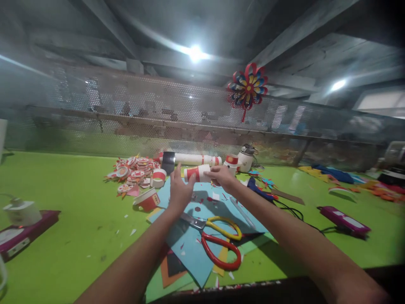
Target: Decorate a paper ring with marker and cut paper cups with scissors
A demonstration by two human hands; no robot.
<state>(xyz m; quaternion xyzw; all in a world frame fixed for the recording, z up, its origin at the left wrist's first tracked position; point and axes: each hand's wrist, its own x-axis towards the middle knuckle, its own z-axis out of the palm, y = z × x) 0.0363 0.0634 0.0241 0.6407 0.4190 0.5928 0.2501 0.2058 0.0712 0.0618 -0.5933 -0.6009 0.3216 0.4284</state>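
Note:
A red-and-white paper cup (198,173) lies sideways in the air above light blue paper (193,249). My right hand (221,175) pinches its right end between thumb and fingers. At the left end, my left hand (181,192) curves around it with fingers apart. The left thumb overlaps the lower side of the cup; whether it presses there I cannot tell. Below the hands lie large scissors (202,226) with one yellow and one red handle loop, blades spread beneath my left wrist. A pale pen-like tool (243,213) rests on the blue paper by my right forearm.
A cut cup (147,199), a cup ring (158,177) and a pile of decorated paper discs (134,169) lie left. Behind are a long stack of cups (193,159), an upright cup (231,162) and a bottle (246,158). Purple power strips (344,220) flank the workspace.

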